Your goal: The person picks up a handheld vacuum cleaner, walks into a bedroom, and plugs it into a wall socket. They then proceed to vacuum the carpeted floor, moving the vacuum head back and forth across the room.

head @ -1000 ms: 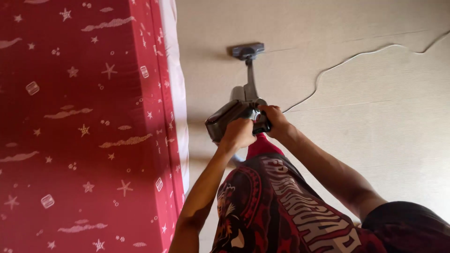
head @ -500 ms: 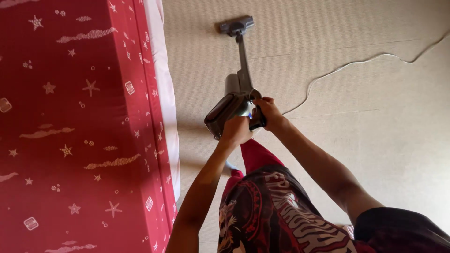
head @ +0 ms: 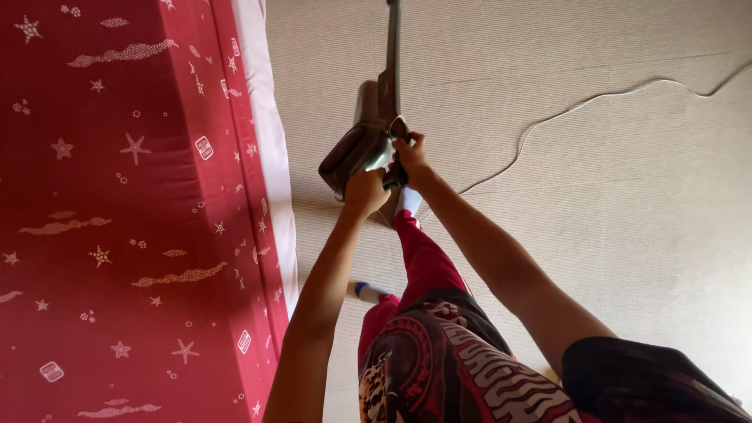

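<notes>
Both hands close around the handle of a dark brown stick vacuum cleaner (head: 368, 145): the left hand (head: 365, 190) wraps the nearer part of the grip, and the right hand (head: 410, 154) clamps it just beyond, so the two almost touch and can steer the long tube together. That tube runs away over the beige carpeted floor (head: 611, 196) and out of the far edge. To the left stands a red mattress with pale stars (head: 125, 211). A thin white cord (head: 595, 98) trails across the floor to the right.
</notes>
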